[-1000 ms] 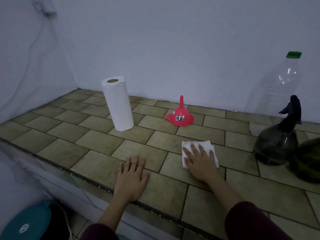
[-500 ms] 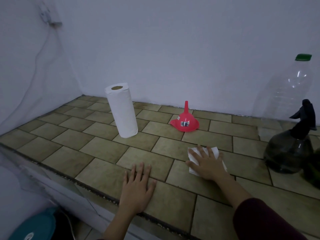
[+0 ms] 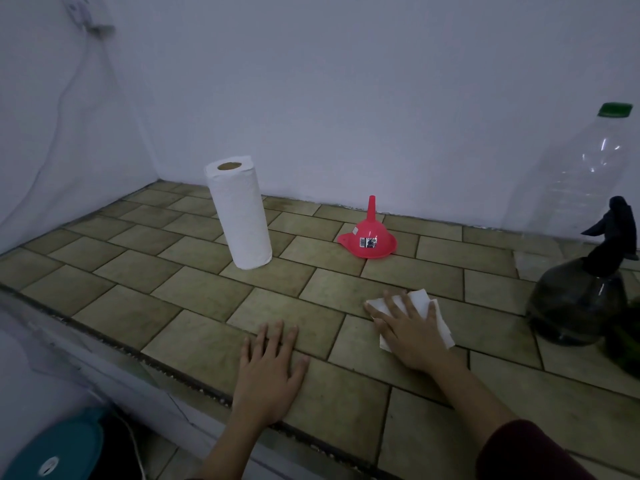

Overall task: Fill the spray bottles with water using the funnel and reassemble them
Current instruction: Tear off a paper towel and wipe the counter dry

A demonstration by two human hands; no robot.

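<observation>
From the head view, the tiled worktop (image 3: 194,299) ran out before me to a white wall. A paper towel roll (image 3: 239,213) stood upright at about eleven o'clock, well apart from my hands. The red funnel (image 3: 369,239) sat mouth-down with its spout pointing up at about twelve o'clock, near the wall, with nothing between it and me. At two o'clock a tall clear plastic bottle (image 3: 568,181) with a green cap stood against the wall; I could not tell whether it held any water. Just in front of it, at three o'clock, stood a dark spray bottle (image 3: 578,306) with its black trigger head screwed on; its contents were too dark to judge. Something dark green showed at the right edge beside it, too cut off to name.

My left hand (image 3: 270,372) lay flat on the tiles near the front edge, fingers straight and slightly spread, holding nothing. My right hand (image 3: 412,330) pressed flat on a folded white paper towel (image 3: 420,299), fingers straight and fanned across it. A teal lid (image 3: 52,452) showed below the worktop at seven o'clock.
</observation>
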